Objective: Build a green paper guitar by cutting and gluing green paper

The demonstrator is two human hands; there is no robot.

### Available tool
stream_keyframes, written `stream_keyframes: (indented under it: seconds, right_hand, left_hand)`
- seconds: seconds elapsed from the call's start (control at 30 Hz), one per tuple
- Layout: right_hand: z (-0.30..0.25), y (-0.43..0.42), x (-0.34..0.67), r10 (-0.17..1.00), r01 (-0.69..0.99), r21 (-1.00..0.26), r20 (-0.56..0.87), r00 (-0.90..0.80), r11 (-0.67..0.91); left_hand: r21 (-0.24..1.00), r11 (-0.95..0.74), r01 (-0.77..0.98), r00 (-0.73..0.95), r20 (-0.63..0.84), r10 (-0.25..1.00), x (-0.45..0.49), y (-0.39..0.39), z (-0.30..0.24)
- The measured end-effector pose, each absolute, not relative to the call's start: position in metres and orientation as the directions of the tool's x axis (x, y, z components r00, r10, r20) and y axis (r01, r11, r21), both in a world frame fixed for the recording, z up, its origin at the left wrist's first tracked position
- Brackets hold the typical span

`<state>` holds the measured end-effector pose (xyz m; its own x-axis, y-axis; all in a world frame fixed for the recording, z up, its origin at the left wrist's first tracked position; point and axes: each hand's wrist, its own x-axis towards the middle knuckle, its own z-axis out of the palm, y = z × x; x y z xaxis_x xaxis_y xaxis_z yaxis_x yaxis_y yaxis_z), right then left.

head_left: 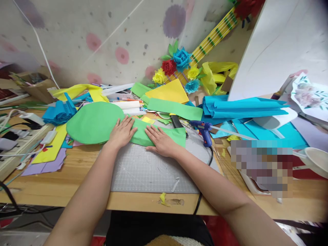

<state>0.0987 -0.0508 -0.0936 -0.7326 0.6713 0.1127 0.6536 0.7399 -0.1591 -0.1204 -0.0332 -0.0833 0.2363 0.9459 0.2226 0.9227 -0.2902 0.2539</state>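
Green paper shape (96,122), centre-left of frame, under two hands.
Probably light, flexible, easily creased; best lifted by both ends together. Left hand (122,132) and right hand (160,140) press palm-down, fingers extended, gripping nothing. Partly beneath: grey cutting mat (146,174). Right of centre: blue glue gun (203,129) (its black cord (210,157) a likely snag). Beyond: green strip (176,109), folded blue paper (243,107).

Worker at the bench, from where I stand | bare left hand (121,133), bare right hand (161,140) | slender left forearm (93,188) uncovered, right arm (217,186) uncovered past the elbow crease | plain black cloth (156,227) over the lap | brown-and-cream, rough-textured fabric (164,240) at the waist, cut unclear
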Motion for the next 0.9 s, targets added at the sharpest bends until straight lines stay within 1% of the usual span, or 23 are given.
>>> stream_keyframes:
  seconds: [0.1,0.17,0.27,0.33,0.47,0.67,0.8,0.9]
  right_hand:
    - [-0.094,-0.05,0.098,0.694,0.67,-0.18,0.162,-0.702,0.72]
    - [-0.095,-0.049,0.097,0.724,0.696,-0.201,0.184,-0.664,0.69]
    - [-0.095,-0.049,0.098,0.755,0.725,-0.212,0.182,-0.63,0.656]
    - [-0.094,-0.049,0.098,0.768,0.738,-0.214,0.188,-0.612,0.641]
    - [-0.091,-0.049,0.099,0.791,0.758,-0.228,0.213,-0.574,0.611]
    - [-0.086,-0.051,0.098,0.794,0.757,-0.241,0.209,-0.57,0.607]
    - [-0.082,-0.051,0.101,0.795,0.771,-0.213,0.267,-0.545,0.6]
    - [-0.079,-0.047,0.106,0.804,0.799,-0.176,0.306,-0.511,0.575]
  left_hand:
    - [0.275,-0.335,0.901,0.245,0.315,0.917,-0.119,-0.037,-0.079]
    - [0.289,-0.416,0.862,0.319,0.327,0.89,-0.116,-0.039,-0.076]
    - [0.313,-0.512,0.8,0.462,0.225,0.858,-0.11,-0.042,-0.075]
    - [0.312,-0.528,0.79,0.5,0.172,0.849,-0.108,-0.042,-0.076]
    - [0.262,-0.536,0.803,0.509,0.168,0.844,-0.106,-0.041,-0.08]
    - [0.214,-0.549,0.808,0.512,0.206,0.834,-0.105,-0.04,-0.08]
    - [0.211,-0.578,0.788,0.513,0.295,0.806,-0.107,-0.039,-0.078]
    - [0.18,-0.567,0.804,0.483,0.358,0.799,-0.109,-0.039,-0.077]
